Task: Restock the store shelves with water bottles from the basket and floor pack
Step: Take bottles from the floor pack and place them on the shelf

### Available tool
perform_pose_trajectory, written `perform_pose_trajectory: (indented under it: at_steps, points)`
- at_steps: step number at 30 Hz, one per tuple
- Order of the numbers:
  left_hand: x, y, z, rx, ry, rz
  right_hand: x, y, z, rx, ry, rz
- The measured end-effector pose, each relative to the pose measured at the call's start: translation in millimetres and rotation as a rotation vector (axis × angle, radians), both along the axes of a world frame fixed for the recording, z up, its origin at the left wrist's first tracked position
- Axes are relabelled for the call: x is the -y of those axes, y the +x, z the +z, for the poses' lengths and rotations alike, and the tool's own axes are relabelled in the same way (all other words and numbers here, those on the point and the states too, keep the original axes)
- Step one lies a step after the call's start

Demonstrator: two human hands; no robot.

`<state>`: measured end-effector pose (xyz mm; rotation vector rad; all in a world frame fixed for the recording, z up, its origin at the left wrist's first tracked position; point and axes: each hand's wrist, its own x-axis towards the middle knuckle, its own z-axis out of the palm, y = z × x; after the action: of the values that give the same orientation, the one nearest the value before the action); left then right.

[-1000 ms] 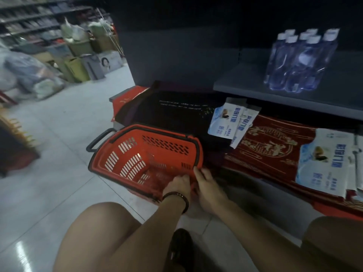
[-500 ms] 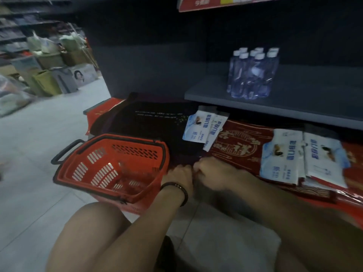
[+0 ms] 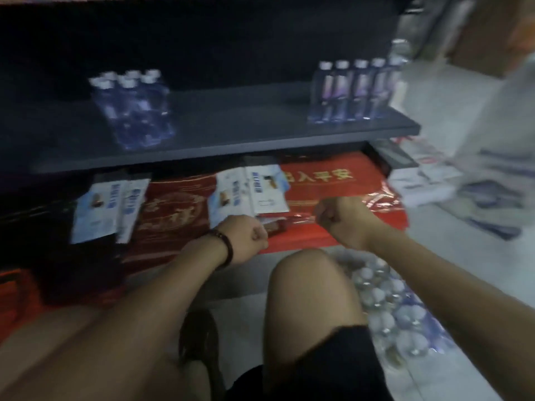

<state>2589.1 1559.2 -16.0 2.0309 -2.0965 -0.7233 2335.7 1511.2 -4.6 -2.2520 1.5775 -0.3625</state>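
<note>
Fists are formed by both hands at frame centre: left hand (image 3: 247, 235) and right hand (image 3: 340, 217), each curled closed, with no held object discernible. Floor pack (image 3: 388, 308) lies lower right, caps up. Upright bottles (image 3: 350, 92) stand on the shelf (image 3: 231, 140). Label writing is blurred.

Both bare forearms reach forward from the bottom of the view, roughly side by side and apart. The left hand (image 3: 246, 237) is curled into a loose fist, knuckles to the right, with a dark beaded bracelet (image 3: 224, 246) around its wrist. The right hand (image 3: 341, 217) is also closed into a fist, held slightly higher and further forward. A bent bare knee (image 3: 307, 285) rises between the two arms, with dark shorts (image 3: 333, 369) below it
</note>
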Motion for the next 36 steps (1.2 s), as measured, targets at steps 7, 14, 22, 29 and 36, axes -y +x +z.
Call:
perform_pose_trajectory:
  at_steps: [7, 14, 22, 29, 36]
  points:
    - [77, -103, -83, -0.037, 0.274, -0.298, -36, -139, -104, 0.096, 0.19, -0.554]
    - [102, -195, -178, -0.116, 0.452, -0.474, -107, -197, -232, 0.179, 0.334, -1.023]
    - [75, -258, -346, -0.348, 0.647, -0.51, -142, -200, -332, 0.356, 0.507, -1.19]
    - [35, -284, -362, -0.467, 0.347, -0.427, -127, -193, -370, 0.502, 0.412, -1.202]
    - [14, -295, -369, -0.49, 0.258, -0.313, -142, -187, -389, 0.435, 0.315, -1.138]
